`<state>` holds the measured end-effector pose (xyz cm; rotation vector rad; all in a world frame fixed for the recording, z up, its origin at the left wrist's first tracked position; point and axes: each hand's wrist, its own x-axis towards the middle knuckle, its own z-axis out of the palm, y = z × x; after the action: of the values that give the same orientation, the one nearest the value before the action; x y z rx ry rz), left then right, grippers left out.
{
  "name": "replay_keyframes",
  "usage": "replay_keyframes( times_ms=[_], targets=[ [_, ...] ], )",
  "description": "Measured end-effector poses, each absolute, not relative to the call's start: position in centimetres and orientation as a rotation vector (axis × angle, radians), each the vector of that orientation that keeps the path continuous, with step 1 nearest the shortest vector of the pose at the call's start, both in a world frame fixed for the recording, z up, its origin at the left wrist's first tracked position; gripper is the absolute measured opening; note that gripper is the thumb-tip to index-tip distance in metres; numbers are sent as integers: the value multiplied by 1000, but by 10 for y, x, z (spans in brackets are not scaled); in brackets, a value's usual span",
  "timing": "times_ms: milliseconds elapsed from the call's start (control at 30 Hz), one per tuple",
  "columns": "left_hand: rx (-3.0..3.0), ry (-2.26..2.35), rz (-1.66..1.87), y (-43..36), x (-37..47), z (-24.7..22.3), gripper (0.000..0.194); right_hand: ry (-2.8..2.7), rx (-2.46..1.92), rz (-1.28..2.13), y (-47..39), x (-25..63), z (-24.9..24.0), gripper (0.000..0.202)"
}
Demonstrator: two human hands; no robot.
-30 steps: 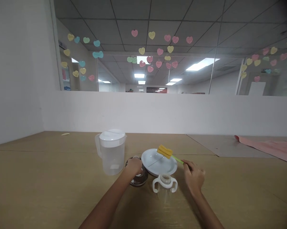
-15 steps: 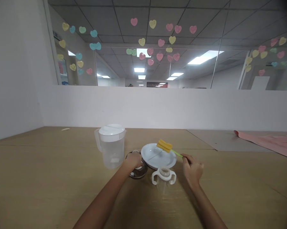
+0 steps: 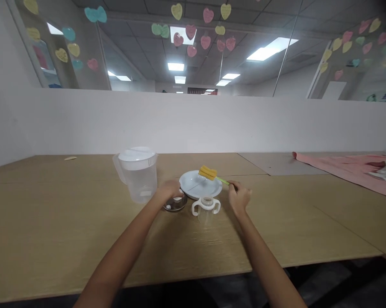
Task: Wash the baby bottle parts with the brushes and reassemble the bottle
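My right hand (image 3: 240, 197) is closed around the green handle of a sponge brush (image 3: 207, 173). Its yellow sponge head is over the far part of a white plate (image 3: 185, 188). At the left, my left hand (image 3: 169, 191) is above a small dark dish (image 3: 175, 206), slightly blurred, with its fingers bent down; what they hold is hidden. Small whitish pieces show in that dish. In front of the plate stands a clear baby bottle (image 3: 206, 210) with a white two-handled collar and no lid on its mouth.
Left of the dish stands a clear plastic pitcher (image 3: 142, 182) with a white lid. A pink cloth (image 3: 337, 166) lies at the right on the table. A thin pale flat piece (image 3: 70, 158) lies at the far left. The table's front edge shows below my forearms.
The view has tilted down and shifted, so the table's front edge now shows. My left hand has moved slightly up and left over the dish. My right hand still grips the brush.
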<state>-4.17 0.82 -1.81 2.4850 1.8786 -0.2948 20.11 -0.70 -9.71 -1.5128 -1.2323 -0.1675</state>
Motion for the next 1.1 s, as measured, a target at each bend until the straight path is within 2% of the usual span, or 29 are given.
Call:
replay_keyframes(
  times_ms=[400,800,1100],
  targets=[
    [2417,1877,-291,9,-41,-32,42,-1256,-1512,-146,-5,201,-99,38],
    [2616,1809,35,-3,-61,20,19,-1273,-1511,-123,-5,200,-99,38],
    [2552,1881,-119,4,-55,2,17,-1289,-1523,-122,-5,198,-98,37]
  ],
)
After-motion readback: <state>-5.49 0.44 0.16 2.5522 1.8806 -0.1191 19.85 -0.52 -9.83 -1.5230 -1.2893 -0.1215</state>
